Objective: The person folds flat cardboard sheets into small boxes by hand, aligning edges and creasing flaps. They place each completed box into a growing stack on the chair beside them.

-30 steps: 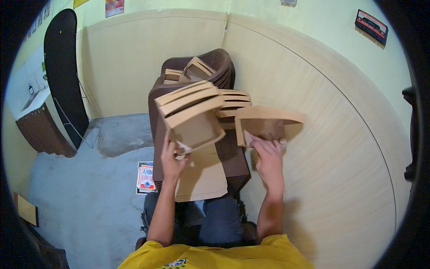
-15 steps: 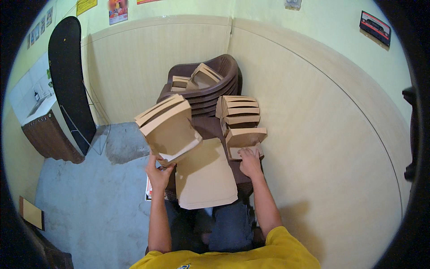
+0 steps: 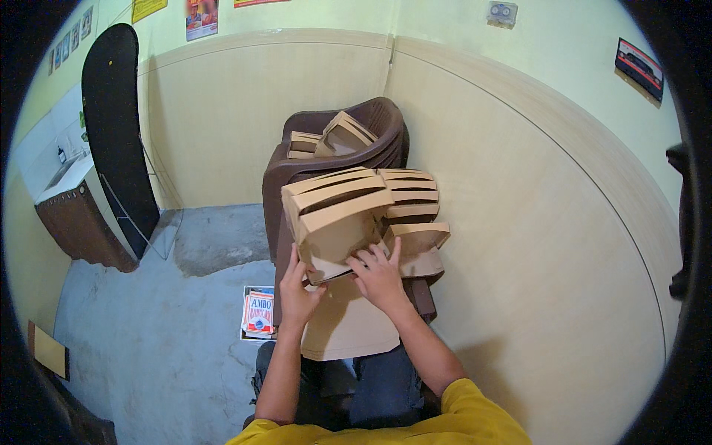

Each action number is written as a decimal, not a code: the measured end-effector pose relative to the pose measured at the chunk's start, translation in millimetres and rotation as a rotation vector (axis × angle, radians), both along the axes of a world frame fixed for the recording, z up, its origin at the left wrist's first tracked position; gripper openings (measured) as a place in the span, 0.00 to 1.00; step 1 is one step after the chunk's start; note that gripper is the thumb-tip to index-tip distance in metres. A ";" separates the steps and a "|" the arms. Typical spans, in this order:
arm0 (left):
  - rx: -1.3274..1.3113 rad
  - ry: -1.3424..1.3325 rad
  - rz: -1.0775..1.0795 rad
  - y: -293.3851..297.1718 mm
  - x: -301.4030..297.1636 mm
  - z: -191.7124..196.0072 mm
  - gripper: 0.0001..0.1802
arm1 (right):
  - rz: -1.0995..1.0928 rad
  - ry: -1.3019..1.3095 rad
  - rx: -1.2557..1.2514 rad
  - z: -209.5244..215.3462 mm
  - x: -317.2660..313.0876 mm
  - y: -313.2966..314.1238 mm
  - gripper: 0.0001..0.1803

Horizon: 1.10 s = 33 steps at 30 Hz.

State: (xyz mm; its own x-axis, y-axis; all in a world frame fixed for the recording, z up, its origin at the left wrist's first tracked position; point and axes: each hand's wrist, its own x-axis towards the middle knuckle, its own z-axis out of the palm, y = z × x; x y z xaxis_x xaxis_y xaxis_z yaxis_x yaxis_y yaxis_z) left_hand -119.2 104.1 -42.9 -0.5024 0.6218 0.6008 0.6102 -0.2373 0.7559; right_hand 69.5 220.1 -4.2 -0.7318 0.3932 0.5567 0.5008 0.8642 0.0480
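Observation:
A nested stack of folded brown cardboard box pieces is held up in front of me, tilted, its flaps fanned toward the far side. My left hand grips its near left corner, thumb at the lower edge and fingers up the side. My right hand is at the near right edge, fingers bent over the cardboard and the index finger pointing up; its thumb is hidden. Below both hands, a flat cardboard sheet reaches over my lap. Just right of the held stack stands a folded cardboard piece with one raised wall.
Another cardboard stack stands behind, by the right wall. Stacked brown plastic chairs hold more cardboard pieces. On the left lie a white tray with a playing-card box and a bare floor patch; a black ironing-board-like panel leans there.
The held cardboard stack has moved right and nearer the middle. My right hand has left the folded piece on the right and come onto the stack beside my left hand.

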 end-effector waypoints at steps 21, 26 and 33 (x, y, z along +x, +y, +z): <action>0.092 0.114 -0.063 15.6 88.9 7.4 0.24 | 0.006 0.222 0.061 -4.8 95.2 12.6 0.22; 0.102 0.167 -0.107 25.5 66.2 18.9 0.37 | -0.047 0.228 0.118 -0.6 74.0 25.6 0.14; 0.233 -0.012 -0.224 57.3 54.2 1.2 0.52 | -0.128 0.266 0.213 35.6 59.6 57.3 0.10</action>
